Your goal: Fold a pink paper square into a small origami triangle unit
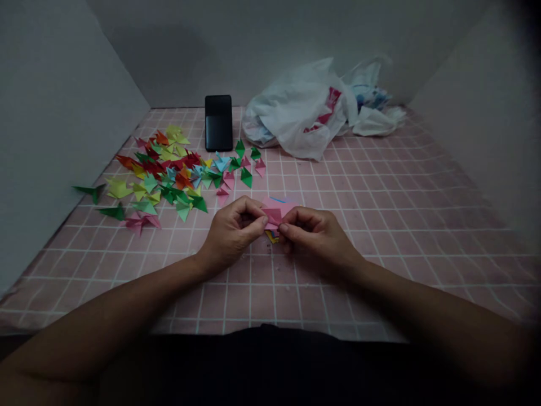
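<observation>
A small folded piece of pink paper (273, 216) is pinched between both hands near the middle of the table. My left hand (236, 225) is closed, its thumb and forefinger on the paper's left side. On the right side, my right hand (315, 230) grips the same paper between thumb and fingertips. Beneath it lies a stack of coloured paper sheets (291, 206), a pink one on top, with blue and yellow edges showing. The hands hide much of this stack.
Many folded paper cranes (169, 175) in several colours spread over the left part of the pink checked tablecloth (372, 186). Behind them a black phone (218, 124) leans upright. A white plastic bag (296, 107) and a smaller bag (374, 104) lie by the back wall.
</observation>
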Demonstrator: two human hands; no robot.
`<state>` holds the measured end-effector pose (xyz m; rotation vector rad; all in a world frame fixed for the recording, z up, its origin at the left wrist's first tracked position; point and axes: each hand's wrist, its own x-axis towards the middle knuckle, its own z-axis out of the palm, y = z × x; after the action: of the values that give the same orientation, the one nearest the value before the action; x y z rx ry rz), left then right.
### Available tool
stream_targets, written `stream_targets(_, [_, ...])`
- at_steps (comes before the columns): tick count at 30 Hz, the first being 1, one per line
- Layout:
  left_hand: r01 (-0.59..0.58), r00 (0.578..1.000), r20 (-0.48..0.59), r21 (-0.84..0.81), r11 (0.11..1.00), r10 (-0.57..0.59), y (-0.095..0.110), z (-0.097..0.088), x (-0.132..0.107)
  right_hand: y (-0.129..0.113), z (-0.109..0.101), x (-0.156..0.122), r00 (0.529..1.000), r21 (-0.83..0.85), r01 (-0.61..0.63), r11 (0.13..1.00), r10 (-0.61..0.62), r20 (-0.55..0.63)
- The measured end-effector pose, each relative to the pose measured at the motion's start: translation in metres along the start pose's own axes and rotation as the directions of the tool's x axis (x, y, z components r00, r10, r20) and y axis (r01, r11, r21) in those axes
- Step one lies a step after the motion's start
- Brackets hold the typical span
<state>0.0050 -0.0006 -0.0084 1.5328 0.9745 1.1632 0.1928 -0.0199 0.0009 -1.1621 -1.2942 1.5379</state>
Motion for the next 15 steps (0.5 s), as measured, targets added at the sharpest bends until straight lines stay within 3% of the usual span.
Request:
stream_targets(7, [0.114, 0.993, 0.044, -0.070, 0.991, -0.111, 0.0000, -0.0017, 0.0021, -0.0011, 0.0008, 0.0013, 0.998, 0.121, -0.058, 0.991, 0.061, -0.017])
stream_targets(15, [0.128, 0.991, 0.037, -0.094, 0.987, -0.125, -0.0016, -0.0029, 0.0038, -0.0006, 0.0015, 0.0011, 0.998, 0.116, -0.051, 0.992, 0.055, -0.037])
